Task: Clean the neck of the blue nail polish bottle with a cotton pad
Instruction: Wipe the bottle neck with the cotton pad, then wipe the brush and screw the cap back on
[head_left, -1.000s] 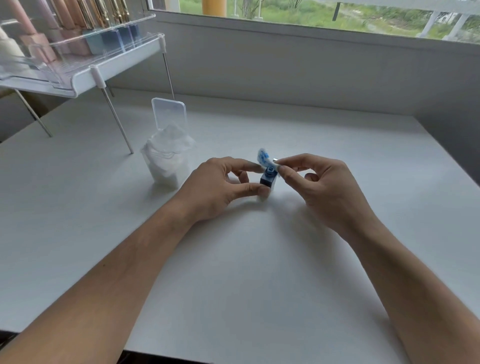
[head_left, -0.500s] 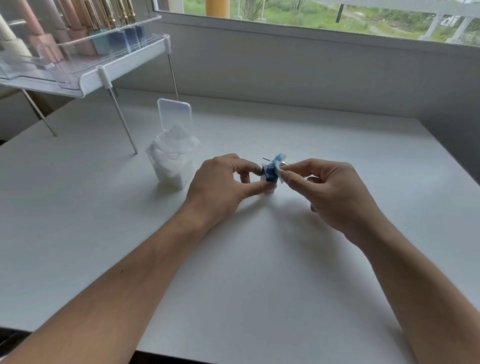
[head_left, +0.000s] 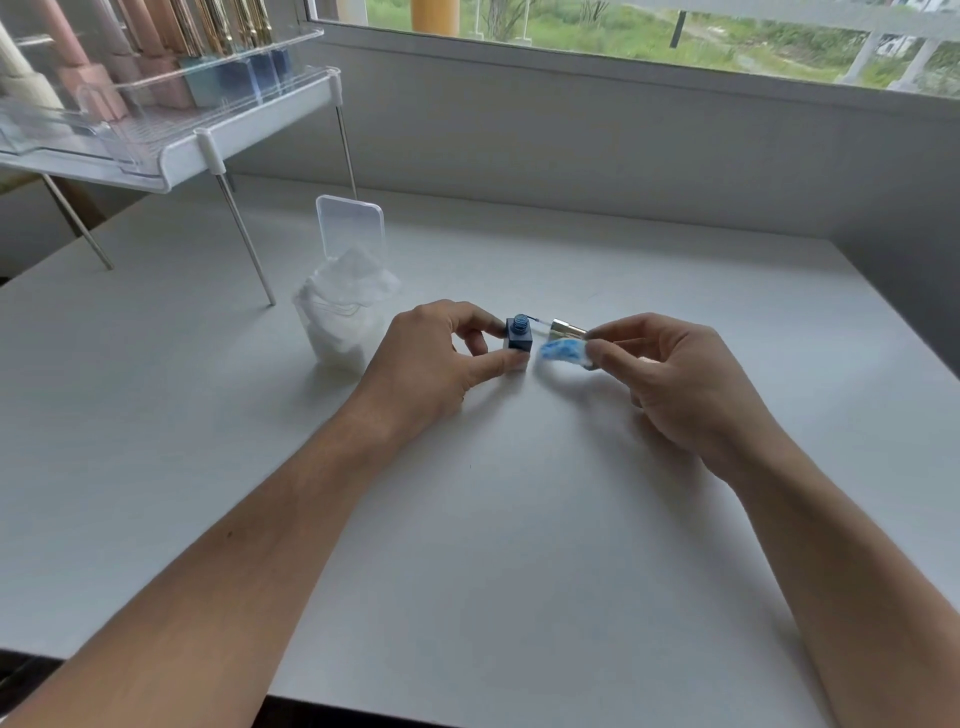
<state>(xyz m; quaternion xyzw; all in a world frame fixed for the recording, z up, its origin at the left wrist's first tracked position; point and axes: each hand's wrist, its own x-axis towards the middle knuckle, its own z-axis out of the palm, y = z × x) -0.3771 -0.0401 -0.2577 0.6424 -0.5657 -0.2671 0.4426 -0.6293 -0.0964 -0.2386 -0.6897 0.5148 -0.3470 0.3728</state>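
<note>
Far left, a white raised shelf (head_left: 171, 166) on thin metal legs carries a clear organizer tray (head_left: 130, 119) with nail polish bottles (head_left: 156, 67) lined up inside, pinks and beiges at left, blues at right, gold caps. Right of it on the white counter (head_left: 493, 545) stands a clear plastic box (head_left: 337, 332), hinged lid (head_left: 350, 223) flipped up, stuffed with white cotton pads (head_left: 353, 283) that bulge over the rim. Next, left hand (head_left: 431, 364), thumb and index fingers (head_left: 493, 364) pinched on the blue nail polish bottle (head_left: 519, 340); bottle upright on the counter, cap off, neck exposed with blue polish on the rim. Just behind and right of the bottle lies the gold cap (head_left: 566, 328) with its brush stem pointing toward the bottle neck, partly hidden by the right hand. Right hand (head_left: 675, 384) closed in a pinch on a cotton pad (head_left: 563, 352), stained blue, folded. Pad is held just beside the bottle, to its right, not touching the neck. Both forearms bare, coming in from the bottom edge. Behind the counter a grey wall and window sill (head_left: 623, 78), greenery outside.
</note>
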